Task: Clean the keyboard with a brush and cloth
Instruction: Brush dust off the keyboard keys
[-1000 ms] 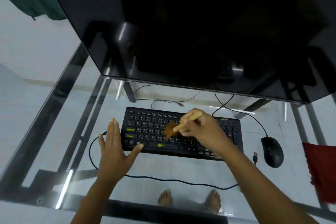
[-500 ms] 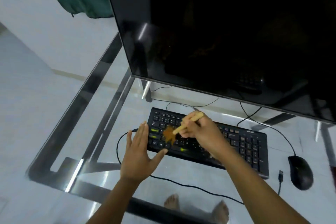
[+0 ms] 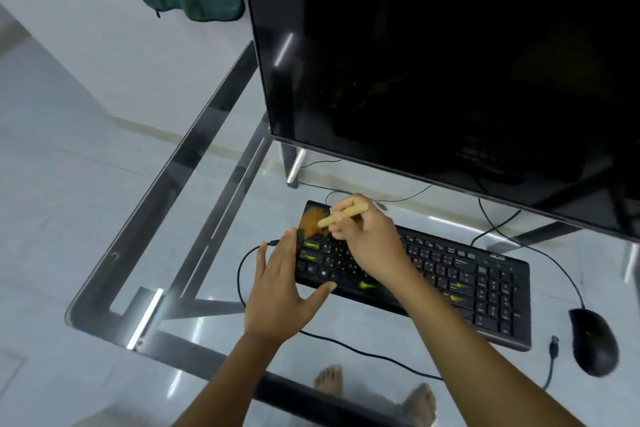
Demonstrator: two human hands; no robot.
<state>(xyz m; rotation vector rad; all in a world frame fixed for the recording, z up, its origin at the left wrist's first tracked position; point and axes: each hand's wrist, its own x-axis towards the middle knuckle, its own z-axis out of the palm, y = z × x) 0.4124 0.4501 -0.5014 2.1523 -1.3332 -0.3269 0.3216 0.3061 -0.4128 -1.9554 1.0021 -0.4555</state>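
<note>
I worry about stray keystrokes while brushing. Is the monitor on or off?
It looks off: the monitor is black all over, showing only dim reflections. Standby cannot be ruled out.

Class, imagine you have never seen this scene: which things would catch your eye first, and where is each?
The big dark monitor fills the upper right. Below it, on the glass desk, the right hand sweeps a brush over the top left corner of the black keyboard, while the left hand steadies its left end.

Keyboard [image 3: 433, 274] sits on the glass desk [image 3: 194, 204] in front of the monitor [image 3: 450, 62]. Mouse [image 3: 594, 343] is just to the right of the kb, w/ a loose cable plug [image 3: 554, 345] btwn them. Left hand [image 3: 280, 291] flat at the kb's left end, right hand [image 3: 367, 239] over the keys.
</note>
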